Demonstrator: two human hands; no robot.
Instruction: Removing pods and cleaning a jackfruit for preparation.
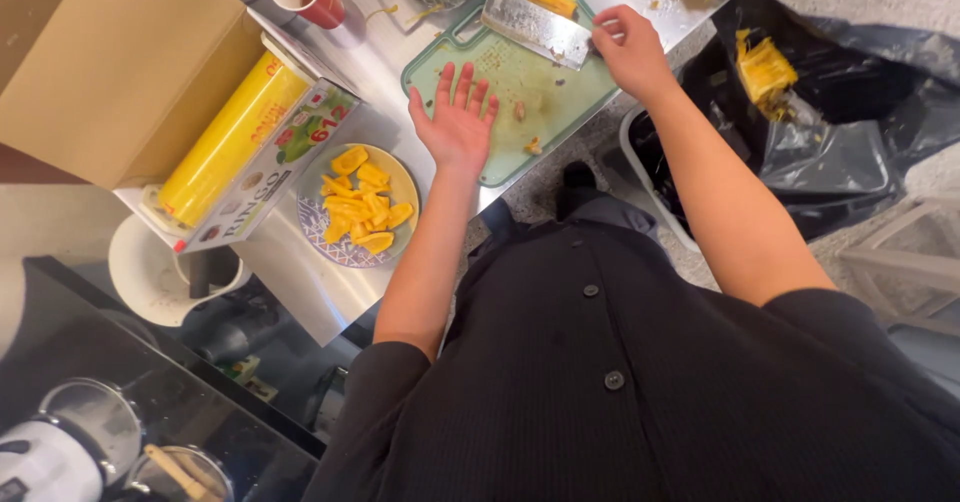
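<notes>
Fruit plate beside cutting board

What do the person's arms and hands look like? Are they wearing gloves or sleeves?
No gloves: both the left hand and the right hand are bare, with no rings, watch or bracelets showing. The forearms are bare too. The short sleeves end near the elbows and belong to a black ribbed top with dark round buttons down the front.

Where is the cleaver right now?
In the head view, the cleaver lies flat on the far part of the green cutting board, its handle end in the right hand, beside a yellow fruit piece.
</notes>
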